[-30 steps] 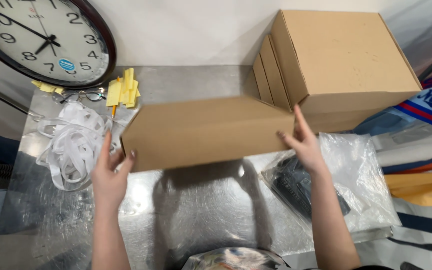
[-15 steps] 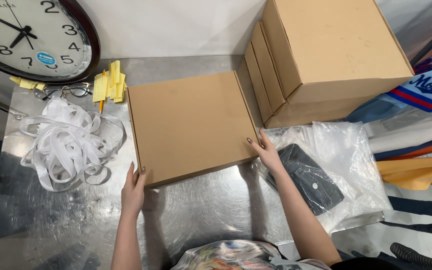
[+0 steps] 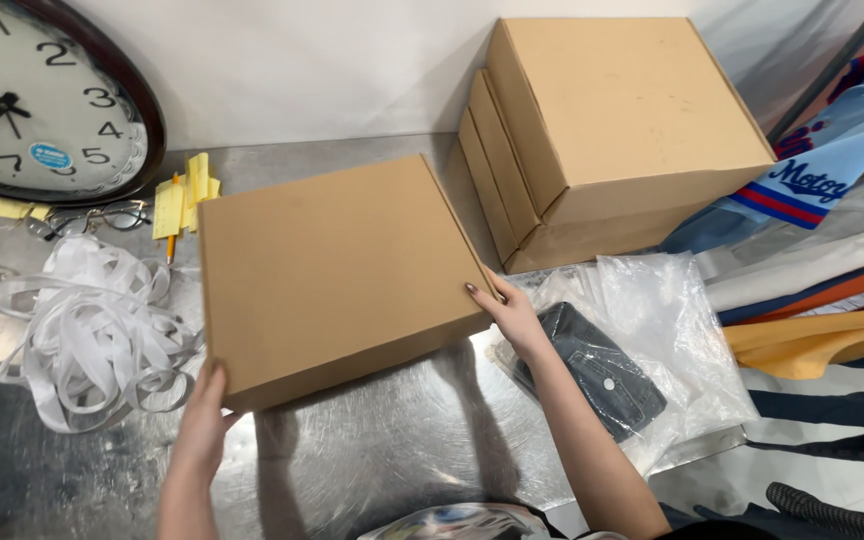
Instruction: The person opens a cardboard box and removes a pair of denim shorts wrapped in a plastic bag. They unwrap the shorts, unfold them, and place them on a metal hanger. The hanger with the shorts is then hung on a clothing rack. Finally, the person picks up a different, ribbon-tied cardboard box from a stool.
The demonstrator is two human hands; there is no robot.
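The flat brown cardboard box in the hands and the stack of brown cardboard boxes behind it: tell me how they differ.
The flat brown cardboard box is a single box, held at its near corners by the left hand and right hand; the stack of brown cardboard boxes is several and untouched. The held box sits mid-table; the stack stands by the wall. The stack's top box looks deeper. Both are plain, closed, unmarked cardboard.

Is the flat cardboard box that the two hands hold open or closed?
Closed. The flat cardboard box shows one unbroken lid with no flap raised; the left hand and right hand grip its near corners.
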